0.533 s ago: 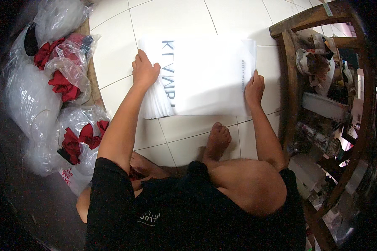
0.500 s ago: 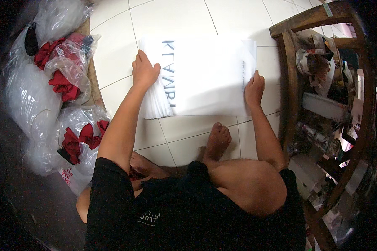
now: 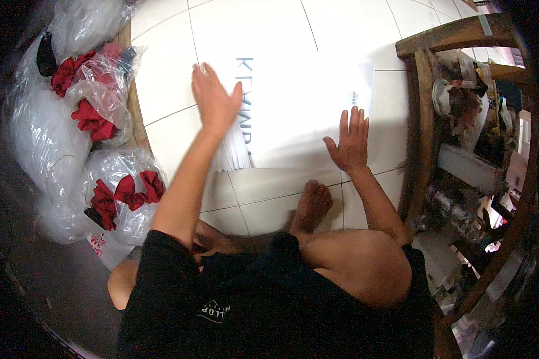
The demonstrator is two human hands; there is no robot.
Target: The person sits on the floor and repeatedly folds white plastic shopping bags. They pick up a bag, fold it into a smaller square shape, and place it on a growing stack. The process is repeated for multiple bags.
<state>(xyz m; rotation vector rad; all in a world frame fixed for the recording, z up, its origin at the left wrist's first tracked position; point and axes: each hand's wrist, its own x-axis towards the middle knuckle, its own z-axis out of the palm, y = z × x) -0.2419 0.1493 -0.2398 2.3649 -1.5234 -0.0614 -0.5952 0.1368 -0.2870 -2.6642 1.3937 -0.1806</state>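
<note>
A stack of white printed sheets lies on the tiled floor in front of me, with large blue lettering along its left side. Whether the sheets are paper or plastic I cannot tell. Their left edges are fanned out in thin layers. Across the left part rests my left hand, slightly blurred, fingers stretched and thumb apart. My right hand lies flat with spread fingers on the right part, partly covering a small line of print. Neither hand grips anything.
Clear plastic bags with red fabric pieces sit along the left. A wooden rack holding assorted items stands close on the right. My bare foot is on the pale tiles just below the stack.
Both hands have let go of the stack's side edges. They now lie flat on top, the left shifted slightly right and the right moved inward.
</note>
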